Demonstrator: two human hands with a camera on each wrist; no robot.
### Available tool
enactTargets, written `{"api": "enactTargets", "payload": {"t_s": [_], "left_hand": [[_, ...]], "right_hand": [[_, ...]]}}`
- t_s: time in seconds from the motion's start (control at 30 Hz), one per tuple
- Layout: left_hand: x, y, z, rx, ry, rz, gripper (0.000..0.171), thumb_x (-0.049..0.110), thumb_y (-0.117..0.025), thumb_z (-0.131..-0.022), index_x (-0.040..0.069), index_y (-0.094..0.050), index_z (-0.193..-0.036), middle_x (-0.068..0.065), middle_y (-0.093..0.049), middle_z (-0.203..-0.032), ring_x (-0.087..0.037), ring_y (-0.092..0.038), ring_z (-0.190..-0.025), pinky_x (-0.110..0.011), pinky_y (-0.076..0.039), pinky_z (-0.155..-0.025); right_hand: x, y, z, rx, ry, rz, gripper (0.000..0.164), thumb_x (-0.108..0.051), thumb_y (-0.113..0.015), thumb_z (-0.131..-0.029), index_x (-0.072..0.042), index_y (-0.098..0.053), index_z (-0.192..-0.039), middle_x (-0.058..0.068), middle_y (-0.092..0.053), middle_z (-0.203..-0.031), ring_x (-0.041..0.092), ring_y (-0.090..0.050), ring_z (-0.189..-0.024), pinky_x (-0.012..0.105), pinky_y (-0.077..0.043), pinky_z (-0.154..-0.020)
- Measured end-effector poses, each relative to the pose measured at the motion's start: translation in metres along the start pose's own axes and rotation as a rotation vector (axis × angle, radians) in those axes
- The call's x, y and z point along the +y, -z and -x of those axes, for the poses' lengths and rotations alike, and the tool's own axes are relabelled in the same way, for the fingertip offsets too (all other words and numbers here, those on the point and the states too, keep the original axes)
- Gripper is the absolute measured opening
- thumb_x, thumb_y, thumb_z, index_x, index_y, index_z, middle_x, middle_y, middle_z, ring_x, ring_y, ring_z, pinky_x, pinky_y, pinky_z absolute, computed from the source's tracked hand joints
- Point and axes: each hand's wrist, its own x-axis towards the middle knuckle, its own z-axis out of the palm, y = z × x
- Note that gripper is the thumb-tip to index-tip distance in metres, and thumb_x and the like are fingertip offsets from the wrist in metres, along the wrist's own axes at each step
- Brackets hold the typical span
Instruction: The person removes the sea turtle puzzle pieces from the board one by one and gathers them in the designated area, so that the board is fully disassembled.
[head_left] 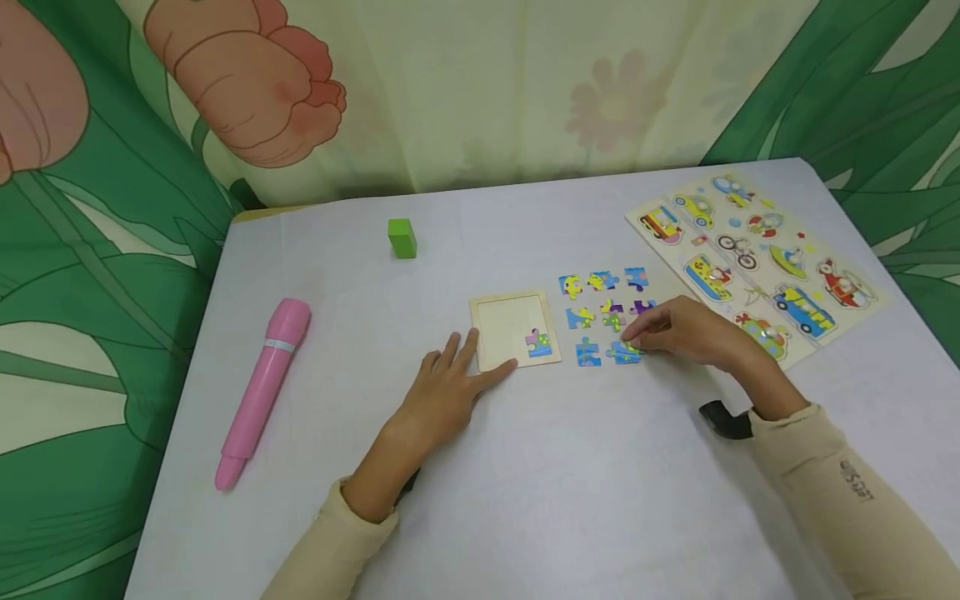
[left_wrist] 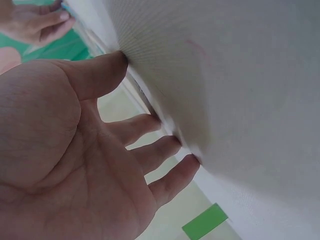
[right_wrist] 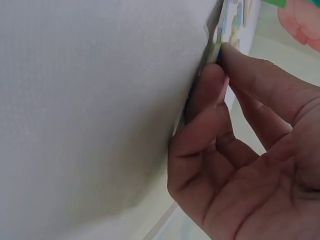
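Note:
A small square wooden puzzle tray (head_left: 504,332) lies mid-table, with one jigsaw piece (head_left: 538,343) in its near right corner. My left hand (head_left: 438,398) has its fingers spread along the tray's left and near edges, thumb at the near right. To the right of the tray, several loose jigsaw pieces (head_left: 588,352) are laid out in rough rows. At the nearest row, my right hand (head_left: 693,332) pinches a blue puzzle piece (head_left: 621,353) by its right end between thumb and forefinger. In the right wrist view the fingertips (right_wrist: 214,75) sit low at the tabletop, hiding most of that piece.
A wooden board of vehicle pictures (head_left: 750,287) lies at the back right, close beyond the right hand. Toward the back left stands a green block (head_left: 402,239). A pink microphone-shaped toy (head_left: 262,392) lies at the left. Patterned curtains (head_left: 480,92) hang behind the table.

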Motion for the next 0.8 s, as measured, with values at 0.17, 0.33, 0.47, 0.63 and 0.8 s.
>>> {"api": "enactTargets", "payload": {"t_s": [0.17,0.33,0.47,0.63,0.8], "left_hand": [[0.0,0.0,0.0,0.002,0.001,-0.006,0.06,0.007,-0.056,-0.105,0.038,-0.047,-0.155,-0.023,-0.025,-0.165,-0.045,-0.025,-0.15,-0.055,-0.033,-0.112],[0.0,0.001,0.001,0.006,0.002,-0.006,0.059,0.007,-0.056,-0.105,0.037,-0.048,-0.154,-0.023,-0.025,-0.165,-0.046,-0.025,-0.15,-0.055,-0.033,-0.112],[0.0,0.0,0.001,0.002,0.003,-0.007,0.059,0.007,-0.056,-0.105,0.037,-0.047,-0.155,-0.023,-0.025,-0.165,-0.046,-0.025,-0.15,-0.056,-0.033,-0.112],[0.0,0.0,0.0,0.0,0.0,-0.006,0.058,0.007,-0.055,-0.105,0.037,-0.047,-0.155,-0.023,-0.025,-0.165,-0.046,-0.025,-0.15,-0.056,-0.033,-0.112],[0.001,0.0,-0.001,-0.025,0.011,-0.018,0.059,0.009,-0.055,-0.106,0.039,-0.044,-0.156,-0.022,-0.022,-0.166,-0.045,-0.023,-0.151,-0.056,-0.032,-0.114]], "right_hand": [[0.001,0.0,0.001,0.017,0.023,0.023,0.015,-0.008,-0.07,-0.098,-0.007,-0.08,-0.108,0.017,-0.072,-0.119,0.03,-0.061,-0.109,0.035,-0.047,-0.08],[-0.005,0.0,0.001,0.056,0.051,0.028,0.016,-0.007,-0.069,-0.098,-0.008,-0.08,-0.109,0.013,-0.073,-0.118,0.028,-0.062,-0.111,0.031,-0.048,-0.082],[-0.018,-0.003,-0.003,0.075,0.072,0.005,0.017,-0.008,-0.068,-0.099,-0.009,-0.08,-0.112,0.01,-0.073,-0.117,0.026,-0.061,-0.11,0.028,-0.048,-0.084],[-0.037,-0.02,-0.016,0.075,0.124,-0.03,0.017,-0.011,-0.07,-0.099,-0.009,-0.079,-0.113,0.007,-0.074,-0.113,0.023,-0.059,-0.097,0.026,-0.047,-0.077],[-0.056,-0.042,-0.03,0.098,0.185,-0.033,0.018,-0.008,-0.07,-0.098,-0.009,-0.079,-0.114,0.006,-0.074,-0.111,0.023,-0.055,-0.09,0.032,-0.045,-0.074]]}}
